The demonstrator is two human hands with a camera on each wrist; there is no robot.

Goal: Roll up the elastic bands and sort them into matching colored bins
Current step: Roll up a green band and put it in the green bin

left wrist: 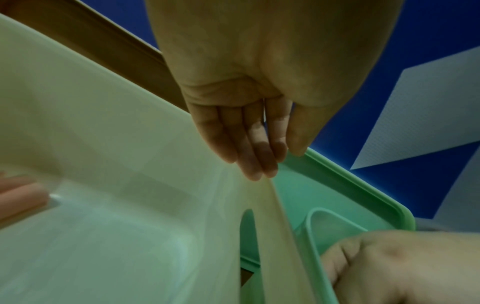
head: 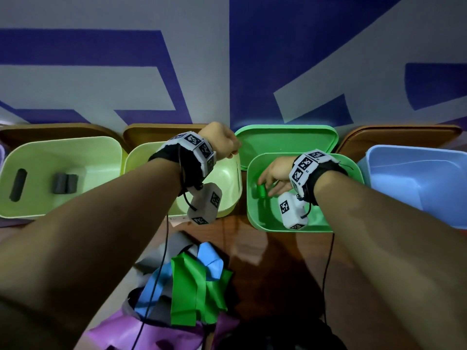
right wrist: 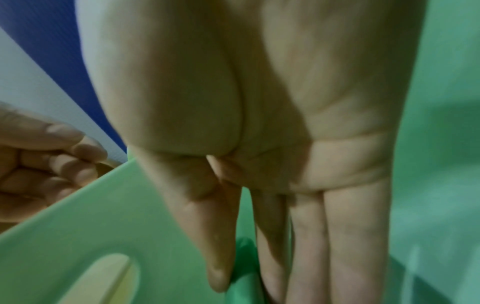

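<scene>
Right hand (head: 274, 173), inside the smooth green plastic bin (head: 255, 218), pinches a cylindrical rolled green band (head: 262, 190) between thumb and straight fingers. Left hand (head: 219, 141), at its ten o'clock, hangs relaxed with fingers together above the pale yellow-green bin (head: 228, 210).

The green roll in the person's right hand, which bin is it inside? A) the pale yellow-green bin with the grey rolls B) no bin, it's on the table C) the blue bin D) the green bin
D: the right hand pinches the green roll down inside the green bin, between thumb and fingers.
</scene>
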